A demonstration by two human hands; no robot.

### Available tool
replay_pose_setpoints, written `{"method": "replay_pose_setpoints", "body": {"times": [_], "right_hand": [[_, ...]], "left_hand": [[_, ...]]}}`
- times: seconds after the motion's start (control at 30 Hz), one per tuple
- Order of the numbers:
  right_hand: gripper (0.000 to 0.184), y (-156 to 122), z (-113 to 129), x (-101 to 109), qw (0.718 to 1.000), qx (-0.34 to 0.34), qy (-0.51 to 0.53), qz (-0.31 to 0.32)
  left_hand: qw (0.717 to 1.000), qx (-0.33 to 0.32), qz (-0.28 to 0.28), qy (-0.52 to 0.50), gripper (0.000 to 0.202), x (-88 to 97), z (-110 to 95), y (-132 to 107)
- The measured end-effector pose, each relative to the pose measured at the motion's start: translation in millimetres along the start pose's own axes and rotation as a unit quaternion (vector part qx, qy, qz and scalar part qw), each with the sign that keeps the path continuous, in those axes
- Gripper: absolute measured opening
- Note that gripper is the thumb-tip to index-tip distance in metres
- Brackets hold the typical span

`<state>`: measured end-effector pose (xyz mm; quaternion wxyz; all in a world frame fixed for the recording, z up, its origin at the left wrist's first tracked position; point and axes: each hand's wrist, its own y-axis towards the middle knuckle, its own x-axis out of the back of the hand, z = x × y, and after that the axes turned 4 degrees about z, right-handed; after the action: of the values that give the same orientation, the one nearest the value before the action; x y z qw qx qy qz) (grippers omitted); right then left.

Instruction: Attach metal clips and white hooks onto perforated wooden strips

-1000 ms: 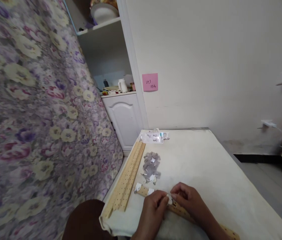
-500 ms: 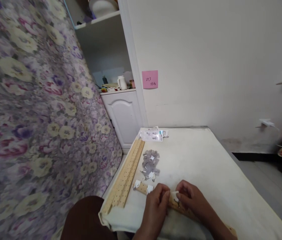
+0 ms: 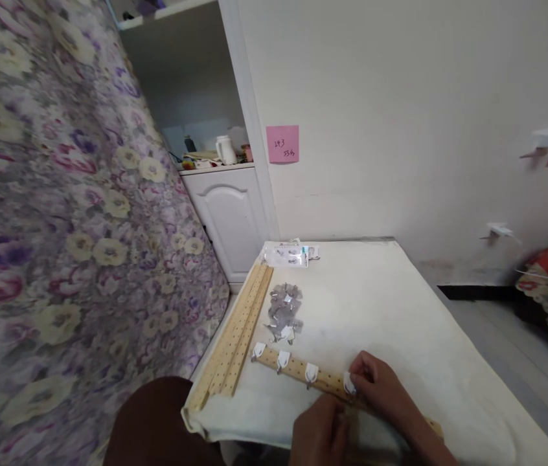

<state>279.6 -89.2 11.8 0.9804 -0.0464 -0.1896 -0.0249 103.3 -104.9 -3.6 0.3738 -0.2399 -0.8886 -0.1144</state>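
A perforated wooden strip (image 3: 298,369) lies slantwise near the table's front edge, its right part covered by my hands. White-backed hooks sit along it: one hook (image 3: 259,350) at the left end, another hook (image 3: 282,360), then a third hook (image 3: 311,373). My right hand (image 3: 378,386) pinches a further white hook (image 3: 350,383) against the strip. Below the strip's near edge, my left hand (image 3: 320,427) is closed, fingers curled; what they hold, if anything, is hidden. A pile of grey, clear-backed hooks (image 3: 284,314) lies beyond the strip.
Longer perforated wooden strips (image 3: 235,333) lie along the table's left edge. Clear packaging (image 3: 286,255) is at the far left corner. A floral curtain (image 3: 74,213) hangs at left; a white cabinet (image 3: 228,217) and a wall (image 3: 376,116) stand behind the cloth-covered table (image 3: 376,291).
My left hand has drawn back from the strip toward me, uncovering the third hook. My right hand stays at the white hook. The view has shifted slightly.
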Motion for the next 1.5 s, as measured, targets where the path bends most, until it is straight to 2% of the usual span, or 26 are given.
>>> {"method": "replay_pose_setpoints", "body": {"times": [0.1,0.23,0.43,0.53,0.87,1.3,1.5], "right_hand": [[0.005,1,1,-2,0.999,-0.001,-0.045,-0.006],[0.006,3,-1,-4,0.997,0.000,-0.072,-0.005],[0.006,7,-10,-7,0.990,-0.010,-0.136,-0.029],[0.008,9,-12,-8,0.986,-0.020,-0.163,-0.018],[0.008,11,-6,-8,0.980,-0.055,-0.192,0.004],[0.008,6,-3,-10,0.974,-0.054,-0.219,-0.009],[0.008,7,-7,-10,0.974,-0.043,-0.222,-0.008]], "left_hand": [[0.997,-0.036,-0.028,0.056,0.020,-0.5,6,6],[0.992,-0.052,-0.032,0.106,0.015,-3.3,9,11],[0.993,-0.068,-0.025,0.095,0.009,-4.0,6,12],[0.992,-0.077,-0.034,0.096,0.010,-3.6,5,13],[0.987,-0.068,-0.023,0.142,0.010,-7.4,5,17],[0.987,-0.072,-0.031,0.138,0.011,-7.0,4,16],[0.983,-0.059,-0.021,0.170,0.013,-8.2,4,16]]}}
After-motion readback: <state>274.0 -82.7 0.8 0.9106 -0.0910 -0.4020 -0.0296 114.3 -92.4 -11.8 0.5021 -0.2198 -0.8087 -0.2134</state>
